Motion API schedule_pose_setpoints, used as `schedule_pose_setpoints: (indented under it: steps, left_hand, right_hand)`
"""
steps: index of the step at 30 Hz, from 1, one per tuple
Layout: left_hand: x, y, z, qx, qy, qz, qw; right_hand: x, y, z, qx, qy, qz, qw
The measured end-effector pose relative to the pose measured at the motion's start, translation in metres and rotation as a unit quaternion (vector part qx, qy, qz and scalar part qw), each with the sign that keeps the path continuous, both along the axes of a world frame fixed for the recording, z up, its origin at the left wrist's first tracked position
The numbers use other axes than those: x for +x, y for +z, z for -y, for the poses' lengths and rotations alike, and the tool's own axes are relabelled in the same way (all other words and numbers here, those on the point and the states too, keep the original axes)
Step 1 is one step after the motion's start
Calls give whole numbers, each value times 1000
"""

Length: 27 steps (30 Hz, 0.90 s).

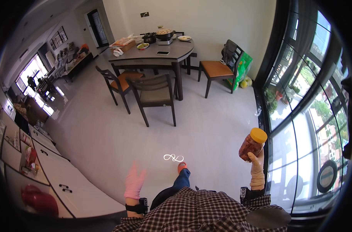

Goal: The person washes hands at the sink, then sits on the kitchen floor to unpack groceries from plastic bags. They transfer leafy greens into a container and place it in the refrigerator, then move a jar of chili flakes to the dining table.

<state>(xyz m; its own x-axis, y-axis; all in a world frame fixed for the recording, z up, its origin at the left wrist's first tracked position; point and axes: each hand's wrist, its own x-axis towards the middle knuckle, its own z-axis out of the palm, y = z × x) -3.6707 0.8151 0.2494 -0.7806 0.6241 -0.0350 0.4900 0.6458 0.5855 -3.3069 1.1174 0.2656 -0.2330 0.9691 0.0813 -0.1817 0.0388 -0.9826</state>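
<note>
My right hand, in a cream glove, holds a clear jar of reddish-brown contents at the right, its yellow lid on top. The jar is slightly tilted, and the glove hides part of its lower side. On the left, my left hand wears a pink glove; it is slightly blurred, with fingers apart and nothing held. Between the hands, a white looped cord lies on the floor just beyond my orange shoe.
Ahead stand a dining table bearing dishes and a phone, and wooden chairs. A green bag rests behind the right chair. White cabinets line the left; tall window panes run along the right.
</note>
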Motion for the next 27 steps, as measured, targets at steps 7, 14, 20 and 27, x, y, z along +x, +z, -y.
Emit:
schedule_pose_setpoints:
  steps: [7, 14, 20, 27]
  left_hand:
    - [-125, 18, -235, 50, -48, -28, 997]
    - [-199, 50, -501, 151, -198, -103, 963]
    - [-233, 40, -624, 134, -90, -48, 986]
    - [-286, 22, -686, 141, 74, -5, 987]
  right_hand:
    - [-77, -10, -166, -7, -93, -51, 994]
    - [-87, -11, -321, -51, -195, 66, 977]
    - [-163, -8, -520, -58, -126, 18, 990]
    - [-363, -15, -747, -70, 124, -32, 989]
